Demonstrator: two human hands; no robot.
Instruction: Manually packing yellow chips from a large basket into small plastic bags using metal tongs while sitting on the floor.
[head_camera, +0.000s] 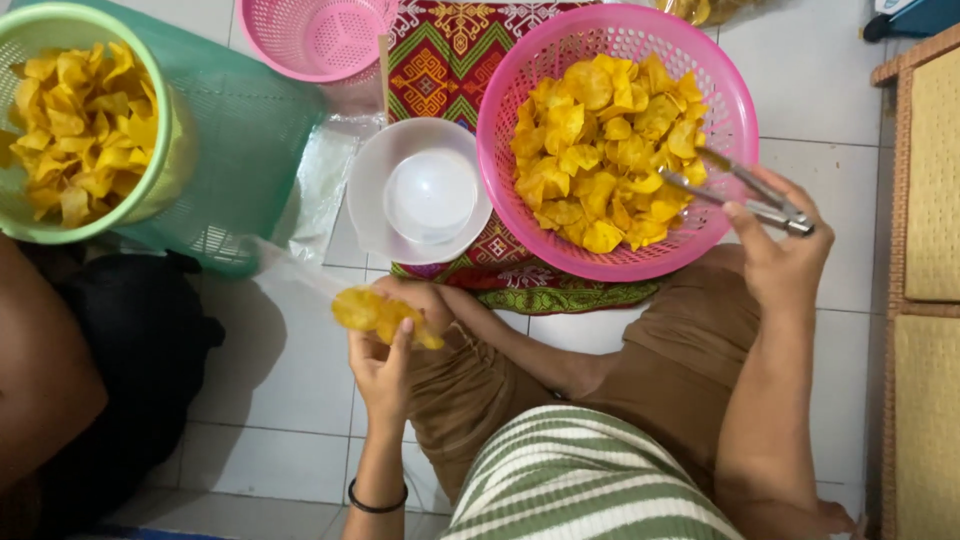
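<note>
Presently your right hand (780, 250), right of centre in the frame, is clenched on metal tongs (735, 190) whose tips rest among the yellow chips (605, 150) heaped in the pink basket (500, 110) at upper centre. Your left hand (385, 350), lower left of centre, grips a clear plastic bag (375, 312) already holding a few chips. Judged by their look, these chips are thin, light, stiff and brittle, likely oily; pinch them lightly across the flat faces, never at the edges, or they will snap. The bag is limp and slick; hold it at the mouth. A white bowl (420, 190) sits just left of the basket, on the floor (290, 370).
</note>
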